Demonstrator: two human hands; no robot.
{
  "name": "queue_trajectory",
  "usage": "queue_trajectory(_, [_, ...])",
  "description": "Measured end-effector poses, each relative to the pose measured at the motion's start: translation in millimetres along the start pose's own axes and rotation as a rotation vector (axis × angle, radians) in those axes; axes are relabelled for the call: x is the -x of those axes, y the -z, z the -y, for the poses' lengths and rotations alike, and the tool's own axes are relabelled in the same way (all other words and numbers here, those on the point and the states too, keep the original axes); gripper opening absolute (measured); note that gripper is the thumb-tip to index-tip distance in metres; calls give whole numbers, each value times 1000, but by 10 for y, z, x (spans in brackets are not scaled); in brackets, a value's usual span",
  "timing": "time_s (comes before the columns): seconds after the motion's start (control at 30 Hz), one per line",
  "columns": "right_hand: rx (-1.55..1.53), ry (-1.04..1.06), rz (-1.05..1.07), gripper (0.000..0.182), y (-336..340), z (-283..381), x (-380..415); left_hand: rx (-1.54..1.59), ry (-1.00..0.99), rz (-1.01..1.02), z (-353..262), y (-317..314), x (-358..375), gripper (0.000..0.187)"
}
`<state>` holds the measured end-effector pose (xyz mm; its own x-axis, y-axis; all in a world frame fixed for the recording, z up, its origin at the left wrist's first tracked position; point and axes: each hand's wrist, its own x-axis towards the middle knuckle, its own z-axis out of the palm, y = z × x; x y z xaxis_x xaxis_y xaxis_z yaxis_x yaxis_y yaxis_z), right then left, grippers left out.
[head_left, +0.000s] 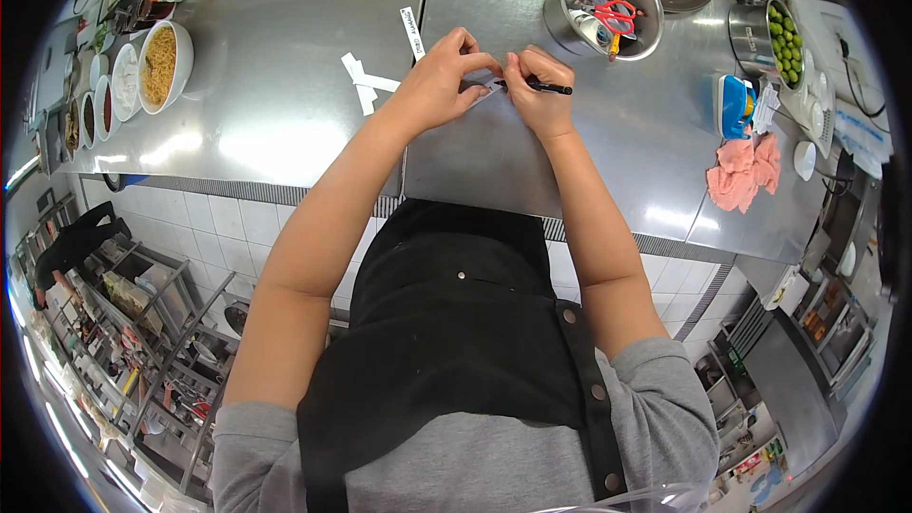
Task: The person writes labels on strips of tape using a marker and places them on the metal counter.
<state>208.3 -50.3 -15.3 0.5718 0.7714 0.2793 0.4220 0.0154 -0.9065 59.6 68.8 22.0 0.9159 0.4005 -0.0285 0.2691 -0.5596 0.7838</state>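
Observation:
My right hand [540, 95] is closed around a black marker pen [553, 87], its tip down at a narrow white paper strip [488, 95] on the steel table. My left hand [439, 84] pinches the other side of this strip, with thumb and forefinger close to the pen tip. Part of the strip is covered by my fingers. Just past my left hand lies a white label [411, 31] with black handwriting. To its left several white strips [361, 82] lie across each other.
A metal pot [560, 28] holding red scissors [617, 16] stands beyond my right hand. At right are a pot of green limes [785, 46], a blue tape dispenser [734, 106] and a pink cloth [739, 174]. White bowls [180, 62] line the left; a person [76, 247] stands far left.

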Motion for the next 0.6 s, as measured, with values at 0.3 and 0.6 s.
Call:
queue_trajectory(0.3, [-49,-7,19,35,8,-23,1,5,-8,4,-1,6,1,32])
queue_trajectory(0.6, [-51,-19,33,36,-4,-24,3,2,-17,-11,7,-5,4,33])
